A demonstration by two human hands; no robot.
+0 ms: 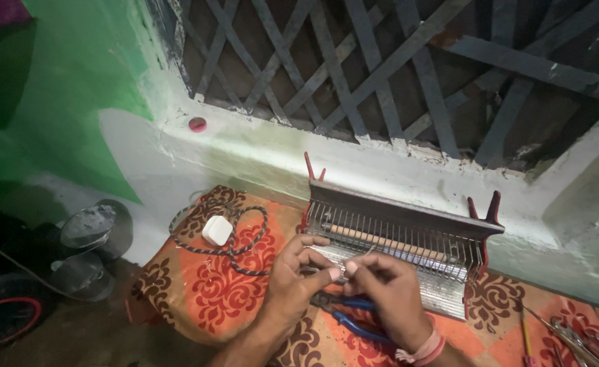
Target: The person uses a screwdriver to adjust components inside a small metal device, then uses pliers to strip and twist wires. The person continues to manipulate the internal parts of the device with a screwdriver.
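An electric rod heater (408, 238) with a wire grille and red feet lies on its back on a patterned orange cloth (225, 292). My left hand (296, 282) and my right hand (388, 289) meet in front of its grille, fingertips pinched together on something small and thin, perhaps a wire; I cannot make it out. Blue-handled pliers (354, 319) lie on the cloth under my hands. The heater's braided cord (245, 238) with a white plug (216, 230) lies coiled to the left.
A barred window with a white sill (381, 160) stands behind the heater; a small red cap (197, 124) rests on the sill. Metal tools (578, 336) lie at the right on the cloth. Dark round metal objects (89, 251) sit on the floor at left.
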